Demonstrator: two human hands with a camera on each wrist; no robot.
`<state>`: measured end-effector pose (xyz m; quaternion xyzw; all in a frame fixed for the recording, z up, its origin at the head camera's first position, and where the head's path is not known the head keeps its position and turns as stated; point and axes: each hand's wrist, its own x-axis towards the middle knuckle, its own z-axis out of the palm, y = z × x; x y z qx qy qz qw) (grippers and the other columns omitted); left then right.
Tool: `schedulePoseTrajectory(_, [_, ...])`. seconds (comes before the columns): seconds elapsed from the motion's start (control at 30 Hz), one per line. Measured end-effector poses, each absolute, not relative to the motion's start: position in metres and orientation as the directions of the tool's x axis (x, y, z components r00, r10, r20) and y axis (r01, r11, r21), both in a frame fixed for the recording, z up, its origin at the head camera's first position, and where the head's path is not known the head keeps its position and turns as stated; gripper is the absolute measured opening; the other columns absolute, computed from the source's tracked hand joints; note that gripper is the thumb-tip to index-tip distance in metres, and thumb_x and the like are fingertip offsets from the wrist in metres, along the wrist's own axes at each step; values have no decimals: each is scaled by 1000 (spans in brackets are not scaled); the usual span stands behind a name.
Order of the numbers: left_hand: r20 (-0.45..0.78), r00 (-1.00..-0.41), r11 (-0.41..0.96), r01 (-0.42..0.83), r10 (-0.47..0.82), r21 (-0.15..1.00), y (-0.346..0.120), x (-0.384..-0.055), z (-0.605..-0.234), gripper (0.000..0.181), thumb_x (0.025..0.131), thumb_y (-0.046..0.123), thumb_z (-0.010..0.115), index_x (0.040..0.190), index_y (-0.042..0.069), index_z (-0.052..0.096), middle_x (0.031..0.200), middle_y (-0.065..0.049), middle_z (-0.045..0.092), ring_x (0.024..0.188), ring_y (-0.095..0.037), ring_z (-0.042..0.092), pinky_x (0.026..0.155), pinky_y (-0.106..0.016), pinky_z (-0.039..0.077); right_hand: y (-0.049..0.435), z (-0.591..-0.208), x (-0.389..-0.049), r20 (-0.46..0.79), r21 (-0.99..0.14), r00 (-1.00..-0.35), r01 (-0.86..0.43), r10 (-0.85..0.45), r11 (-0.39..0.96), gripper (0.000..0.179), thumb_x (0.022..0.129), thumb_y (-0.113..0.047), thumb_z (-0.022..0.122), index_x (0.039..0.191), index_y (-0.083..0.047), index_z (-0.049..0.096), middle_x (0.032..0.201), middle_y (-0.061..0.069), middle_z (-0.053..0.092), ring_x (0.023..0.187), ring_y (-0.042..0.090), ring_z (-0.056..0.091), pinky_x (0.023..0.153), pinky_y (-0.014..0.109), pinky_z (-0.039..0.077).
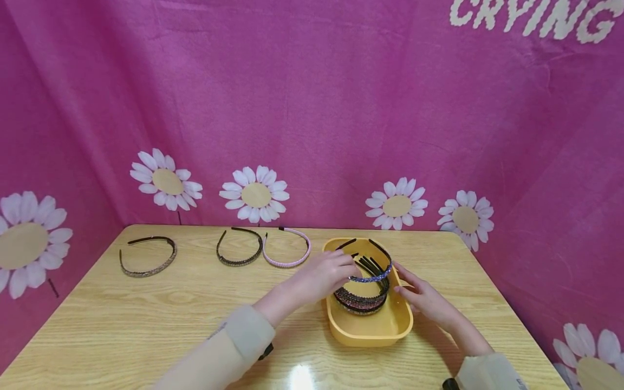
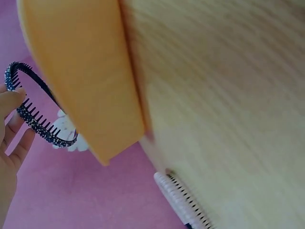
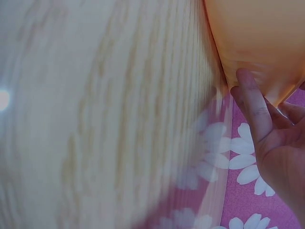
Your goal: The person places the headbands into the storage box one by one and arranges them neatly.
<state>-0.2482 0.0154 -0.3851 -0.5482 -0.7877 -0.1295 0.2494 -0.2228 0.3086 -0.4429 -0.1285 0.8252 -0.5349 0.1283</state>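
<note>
My left hand (image 1: 327, 275) pinches a blue glittery headband (image 1: 374, 279) over the yellow bin (image 1: 369, 340). The left wrist view shows comb teeth along the inside of this headband (image 2: 43, 131), held between thumb and fingers above the bin's rim. Inside the bin lies a stack of dark and glittery headbands (image 1: 362, 306), partly hidden by the one I hold. Against the bin's right side rests my right hand (image 1: 429, 302). In the right wrist view its fairly straight fingers (image 3: 257, 112) touch the outer wall.
Left of the bin, a pink headband (image 1: 287, 265) lies beside a dark beaded headband (image 1: 240, 262) near the table's back edge. Farther left is a grey-brown glittery headband (image 1: 148, 273). Behind the wooden table (image 1: 161, 325) hangs a magenta cloth (image 1: 322, 135) with daisies.
</note>
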Motion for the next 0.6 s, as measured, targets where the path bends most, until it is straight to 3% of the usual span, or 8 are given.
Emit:
schedulePoseTrajectory(0.37, [453, -328, 386, 922, 829, -39, 24, -251, -403, 24, 87, 9, 64, 106, 22, 69, 104, 9, 63, 98, -8, 56, 95, -20, 42, 309, -443, -222, -76, -915, -937, -70, -340, 398, 66, 98, -25, 50, 152, -15, 14, 153, 26, 15, 121, 37, 47, 75, 34, 56])
schedulePoseTrajectory(0.6, [410, -358, 410, 911, 839, -43, 27, -251, -408, 23, 87, 11, 65, 105, 24, 69, 105, 10, 62, 100, -8, 56, 90, -23, 44, 309, -444, -224, -59, -933, -925, -83, -377, 349, 65, 99, -20, 49, 152, -10, 12, 149, 33, 20, 114, 36, 51, 75, 35, 56])
